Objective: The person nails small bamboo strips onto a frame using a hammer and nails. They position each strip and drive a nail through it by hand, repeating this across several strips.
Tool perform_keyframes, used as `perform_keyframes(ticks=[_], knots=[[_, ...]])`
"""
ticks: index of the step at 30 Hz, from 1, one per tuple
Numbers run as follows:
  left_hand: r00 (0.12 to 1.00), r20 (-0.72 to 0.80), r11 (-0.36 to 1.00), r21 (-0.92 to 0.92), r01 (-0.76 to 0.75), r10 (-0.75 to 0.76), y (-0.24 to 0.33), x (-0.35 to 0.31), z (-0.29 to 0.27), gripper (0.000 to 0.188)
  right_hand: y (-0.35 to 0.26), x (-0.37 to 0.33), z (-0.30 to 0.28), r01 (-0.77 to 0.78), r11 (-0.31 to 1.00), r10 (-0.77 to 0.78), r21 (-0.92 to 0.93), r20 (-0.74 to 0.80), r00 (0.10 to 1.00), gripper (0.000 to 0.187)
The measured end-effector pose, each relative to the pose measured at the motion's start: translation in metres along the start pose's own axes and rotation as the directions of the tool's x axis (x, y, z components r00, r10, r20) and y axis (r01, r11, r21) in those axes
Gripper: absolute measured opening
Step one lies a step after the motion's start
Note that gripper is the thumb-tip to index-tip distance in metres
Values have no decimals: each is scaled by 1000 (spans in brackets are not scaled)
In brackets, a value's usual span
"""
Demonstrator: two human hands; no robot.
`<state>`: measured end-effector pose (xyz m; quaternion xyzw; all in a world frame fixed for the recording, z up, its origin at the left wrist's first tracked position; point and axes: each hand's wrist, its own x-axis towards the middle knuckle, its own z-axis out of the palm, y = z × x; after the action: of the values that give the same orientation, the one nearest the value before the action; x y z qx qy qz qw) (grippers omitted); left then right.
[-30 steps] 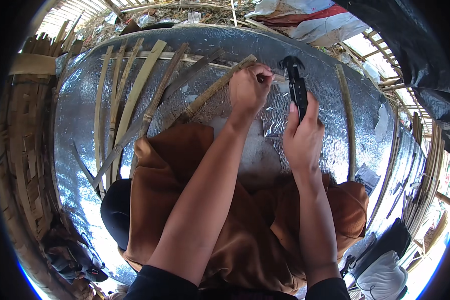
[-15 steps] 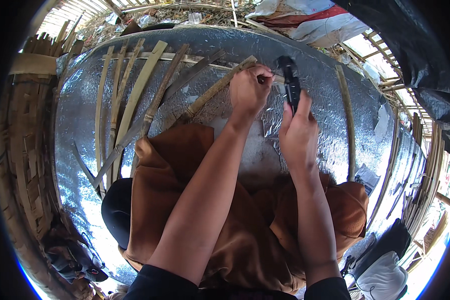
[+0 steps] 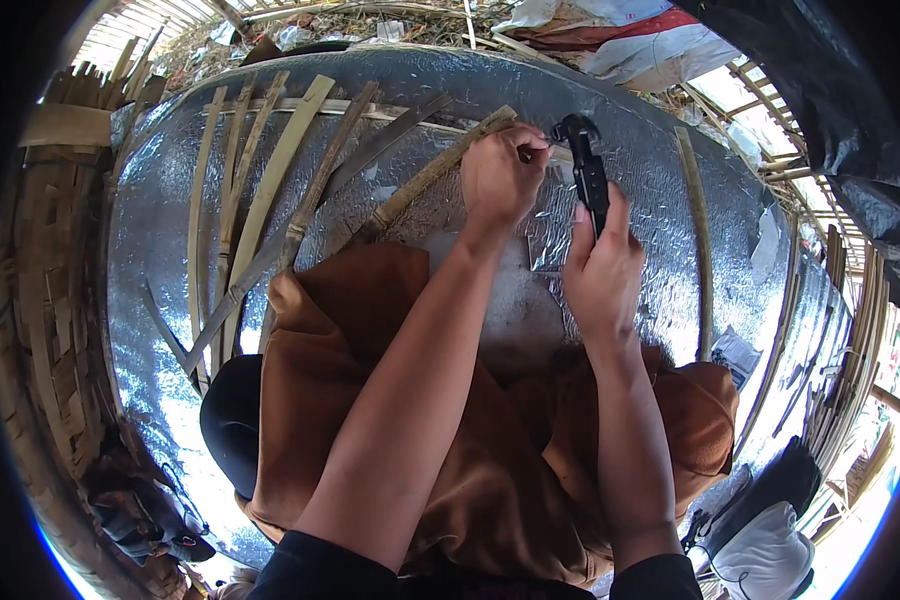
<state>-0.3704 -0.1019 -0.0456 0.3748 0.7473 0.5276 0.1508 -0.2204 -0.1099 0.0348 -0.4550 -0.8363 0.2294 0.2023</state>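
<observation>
My right hand [image 3: 606, 275] grips a black hammer [image 3: 591, 180] by its handle, the head pointing away from me and a little right of my left hand. My left hand [image 3: 503, 178] is closed in a pinch, thumb and fingertips together; anything between them is too small to make out. It rests over the upper end of a thick bamboo strip [image 3: 420, 192] that slants up from the left. A long pale crosspiece [image 3: 378, 117] runs beneath the far ends of several bamboo strips [image 3: 280, 190] and passes behind my left hand.
Silvery foil sheeting [image 3: 640, 140] covers the ground. A single bamboo strip [image 3: 697, 230] lies to the right. Brown cloth [image 3: 370, 300] drapes over my lap. Woven bamboo [image 3: 55, 300] stands at the left, with a pale bag [image 3: 760, 550] at lower right.
The hammer and my right hand have shifted slightly right and toward me, the head swinging a little away from my left hand. My left hand stays nearly in place.
</observation>
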Motion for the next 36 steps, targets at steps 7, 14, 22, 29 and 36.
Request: perform_keyframes(ticks=[7,14,22,29,36], knots=[[997,33,998,-7,67,-67,1,-1,0,7,-1,4,-2,13,1000,-14,-23,-28,1000,47],[999,-26,999,-29,26,-27,0,0,1,6,-9,2,-3,60,997,-47,58,-203,978,43],[1000,-12,999,-31,20,-21,-2,4,2,6,-13,4,-8,78,997,-74,27,-143,987,46],[995,-60,997,14,-77,77,-4,1,0,10,-12,0,-7,10,1000,-10,-6,-30,1000,47],[999,-40,999,-35,-10,9,0,1,1,9,-4,3,-2,14,999,-12,-29,61,998,45]])
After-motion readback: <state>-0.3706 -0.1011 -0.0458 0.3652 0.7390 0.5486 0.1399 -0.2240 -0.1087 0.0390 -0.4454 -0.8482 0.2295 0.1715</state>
